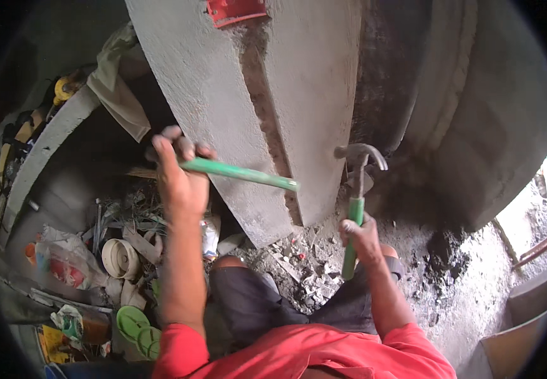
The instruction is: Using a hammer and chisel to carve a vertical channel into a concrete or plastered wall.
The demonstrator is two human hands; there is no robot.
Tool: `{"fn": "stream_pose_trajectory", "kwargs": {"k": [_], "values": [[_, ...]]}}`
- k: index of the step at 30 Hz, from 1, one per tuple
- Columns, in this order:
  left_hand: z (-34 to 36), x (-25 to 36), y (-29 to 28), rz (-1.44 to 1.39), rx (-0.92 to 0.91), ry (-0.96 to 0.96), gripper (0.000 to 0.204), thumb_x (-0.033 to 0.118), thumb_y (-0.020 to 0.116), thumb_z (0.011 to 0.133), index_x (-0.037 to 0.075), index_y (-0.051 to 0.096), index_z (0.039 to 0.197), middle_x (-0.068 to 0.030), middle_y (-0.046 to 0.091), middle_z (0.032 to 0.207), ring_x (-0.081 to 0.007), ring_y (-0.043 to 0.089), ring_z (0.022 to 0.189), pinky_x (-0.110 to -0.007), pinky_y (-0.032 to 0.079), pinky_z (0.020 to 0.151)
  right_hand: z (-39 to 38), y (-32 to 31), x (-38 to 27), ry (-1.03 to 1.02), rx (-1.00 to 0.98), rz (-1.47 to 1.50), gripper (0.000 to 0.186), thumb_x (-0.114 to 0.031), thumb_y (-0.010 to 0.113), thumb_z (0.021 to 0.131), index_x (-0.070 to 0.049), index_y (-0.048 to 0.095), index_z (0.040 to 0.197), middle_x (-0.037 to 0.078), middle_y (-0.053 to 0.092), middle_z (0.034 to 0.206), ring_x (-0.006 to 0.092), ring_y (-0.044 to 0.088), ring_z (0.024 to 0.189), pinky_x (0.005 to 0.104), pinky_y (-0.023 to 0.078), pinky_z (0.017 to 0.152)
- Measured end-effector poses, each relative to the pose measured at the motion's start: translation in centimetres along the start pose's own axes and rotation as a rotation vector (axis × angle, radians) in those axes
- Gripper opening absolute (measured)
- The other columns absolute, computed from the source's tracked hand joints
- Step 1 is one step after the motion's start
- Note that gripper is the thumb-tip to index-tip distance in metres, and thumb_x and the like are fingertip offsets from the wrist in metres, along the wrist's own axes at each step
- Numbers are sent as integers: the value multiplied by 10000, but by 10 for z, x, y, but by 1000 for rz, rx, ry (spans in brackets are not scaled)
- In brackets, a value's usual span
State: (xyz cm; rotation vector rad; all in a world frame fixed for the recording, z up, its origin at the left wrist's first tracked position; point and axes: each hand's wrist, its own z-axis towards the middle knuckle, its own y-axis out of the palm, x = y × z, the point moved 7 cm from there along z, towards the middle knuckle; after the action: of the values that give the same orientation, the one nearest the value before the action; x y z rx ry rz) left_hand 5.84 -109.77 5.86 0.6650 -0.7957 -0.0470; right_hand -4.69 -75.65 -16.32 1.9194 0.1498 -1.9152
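Down on the left, a clear plastic bag [77, 252] lies slumped with something red [66, 273] inside. Just beside it sits a cream round fitting [120, 259], ring-shaped and hollow. At the top of the grey slab [311, 76] there's a red box [235, 11], cut off by the view, so I can't tell what it holds.

The left hand [185, 180] has its grip closed on one end of a green bar [242, 172], which slants across the slab's rough groove [262, 110]. The right hand's [363, 239] grip is wrapped around the green handle of a claw hammer [355, 208], head upward, beside the slab's right edge.

Broken rubble [308, 278] litters the floor between the knees. Two green sandals [133, 324] lie near the left elbow, and a pale cloth [118, 95] hangs over the curved ledge [49, 148].

The slab's lower corner ends near the left knee; clutter crowds that side. Rightward, the bright floor [456, 303] gives more room, up to the curved wall [488, 95].
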Motion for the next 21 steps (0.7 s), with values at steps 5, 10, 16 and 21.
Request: {"fn": "stream_pose_trajectory", "kwargs": {"k": [5, 10, 16, 21], "values": [[-74, -73, -5, -192, -11, -111, 493, 576, 640, 892, 160, 558, 1143, -10, 598, 921, -252, 584, 991, -503, 443, 975, -12, 62, -4, -15, -177, 321, 849, -547, 806, 761, 70, 494, 1254, 230, 664, 1187, 187, 686, 728, 282, 559, 505], [-138, -105, -43, 102, -366, -241, 486, 521, 670, 888, 143, 586, 1182, -63, 607, 1136, -262, 558, 1157, -486, 421, 1045, 7, 46, 11, 133, 59, 263, 443, -315, 686, 933, 33, 553, 1173, 159, 685, 1034, 190, 674, 721, 283, 533, 496], [-232, -108, -50, 524, -1068, -831, 786, 238, 860, 769, 75, 470, 1432, -67, 516, 1376, -214, 483, 1273, -406, 409, 1077, 21, 25, 61, 238, 224, 347, 244, -175, 702, 864, -5, 613, 1014, 49, 599, 764, 133, 570, 570, 278, 500, 500], [-250, -144, -67, 370, -580, -977, 859, 203, 802, 849, 11, 291, 1513, -109, 556, 1250, -174, 578, 1053, -331, 502, 900, 18, 52, 46, 188, 183, 314, 245, -149, 701, 864, -22, 605, 1051, 33, 600, 768, 121, 561, 586, 280, 504, 513]]}}
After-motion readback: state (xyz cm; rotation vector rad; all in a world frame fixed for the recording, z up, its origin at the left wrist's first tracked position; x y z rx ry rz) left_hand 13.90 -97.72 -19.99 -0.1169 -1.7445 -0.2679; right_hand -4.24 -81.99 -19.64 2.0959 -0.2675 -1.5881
